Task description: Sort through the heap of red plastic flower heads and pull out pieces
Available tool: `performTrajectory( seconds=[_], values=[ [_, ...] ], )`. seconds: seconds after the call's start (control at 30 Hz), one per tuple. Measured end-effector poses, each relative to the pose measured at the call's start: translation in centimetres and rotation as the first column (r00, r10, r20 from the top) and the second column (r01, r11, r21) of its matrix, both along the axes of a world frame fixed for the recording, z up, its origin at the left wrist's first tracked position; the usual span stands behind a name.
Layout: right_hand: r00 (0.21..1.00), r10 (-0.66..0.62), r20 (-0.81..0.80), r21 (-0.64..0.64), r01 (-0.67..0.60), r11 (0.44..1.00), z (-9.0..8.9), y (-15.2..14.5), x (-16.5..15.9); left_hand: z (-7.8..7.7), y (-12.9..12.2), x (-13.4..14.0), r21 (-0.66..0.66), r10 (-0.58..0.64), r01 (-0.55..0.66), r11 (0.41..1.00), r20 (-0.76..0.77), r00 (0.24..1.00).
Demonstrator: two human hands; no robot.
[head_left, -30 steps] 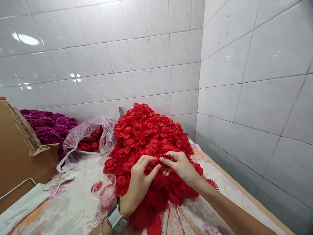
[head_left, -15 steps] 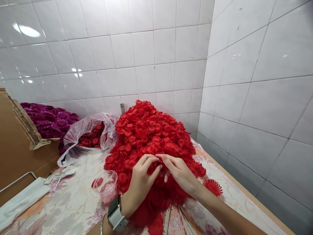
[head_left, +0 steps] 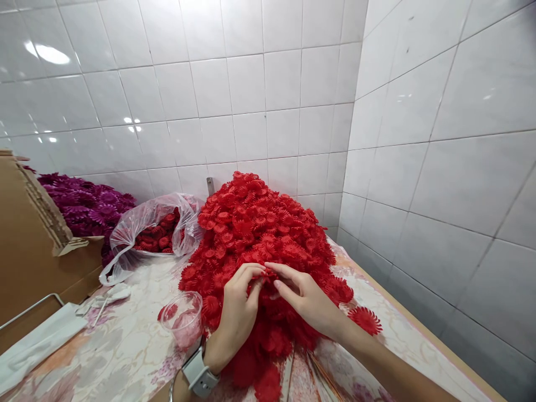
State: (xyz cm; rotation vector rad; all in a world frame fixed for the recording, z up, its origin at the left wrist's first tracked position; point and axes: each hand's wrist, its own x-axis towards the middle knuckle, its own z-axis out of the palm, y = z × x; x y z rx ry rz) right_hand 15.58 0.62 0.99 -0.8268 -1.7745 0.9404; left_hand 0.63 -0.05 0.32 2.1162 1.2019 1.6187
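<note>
Red petalled flower lies right of our left hand, pinched there; our right hand curves beside it, hold unclear.

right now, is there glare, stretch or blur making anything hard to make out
Head view: glare makes a bright oval on the back wall, upper left; head view: tiles on the right-hand wall look stretched toward the frame edge; head view: left hand and right hand look fairly sharp, but the red piece between them blends into the red pile.
</note>
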Motion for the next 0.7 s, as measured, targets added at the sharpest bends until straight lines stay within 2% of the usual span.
performTrajectory(
  seconds=[0.1, 0.2, 0.3, 0.43, 0.7],
  values=[
    [0.996, -0.09, 0.028, 0.012, 0.089, 0.996, 0.0, 0.2, 0.1, 0.0, 0.0, 0.0, -0.158, -0.022, 0.037, 0.987, 0.096, 0.995],
    [0.981, -0.195, 0.005, 0.012, 0.195, 0.981, 0.0, 0.3, 0.0, -0.1, 0.1, 0.3, -0.207, -0.08, 0.115, 0.972, 0.17, 0.982],
    [0.96, -0.277, -0.046, 0.018, 0.278, 0.96, 0.1, 0.3, -0.1, -0.1, 0.0, 0.7, -0.155, -0.118, 0.149, 0.977, 0.197, 0.973],
    [0.934, -0.351, -0.065, 0.025, 0.353, 0.935, 0.2, 0.4, 0.0, 0.0, -0.3, 1.2, -0.076, -0.154, 0.167, 0.983, 0.15, 0.977],
    [0.917, -0.365, -0.158, 0.009, 0.371, 0.929, 0.3, 0.2, -0.7, -0.3, -0.2, 0.8, 0.038, -0.138, 0.138, 0.99, 0.0, 0.99]
  ],
)
